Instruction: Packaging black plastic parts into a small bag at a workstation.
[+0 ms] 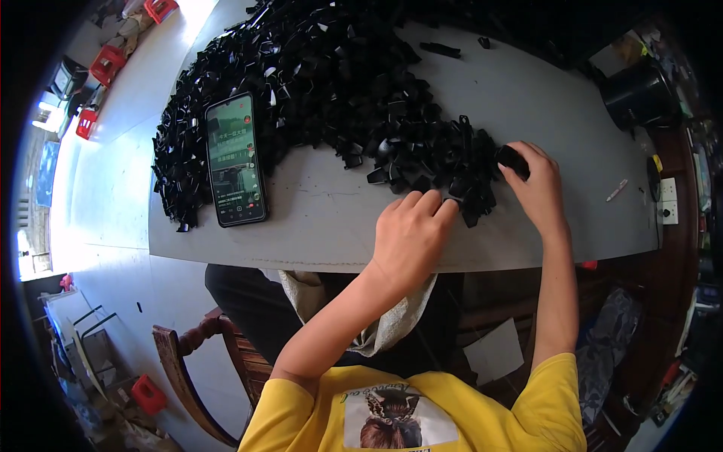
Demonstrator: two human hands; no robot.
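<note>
A big heap of small black plastic pieces (301, 83) covers the far and middle part of the grey table (324, 218), with a tail reaching right toward my hands. At the right end of that tail, my right hand (541, 184) pinches a black plastic piece (514, 161) between thumb and fingers. My left hand (413, 235) is closed at the heap's near edge, knuckles up and fingertips curled under. Whatever the left fingers hold, if anything, is hidden beneath them.
A lit smartphone (235, 166) leans or lies against the heap's left part. A black bucket (640, 94) stands at the far right, and a white pen (617, 190) lies near the right edge. A wooden chair (181, 369) is at lower left. Pale sacking (388, 328) hangs below the table edge.
</note>
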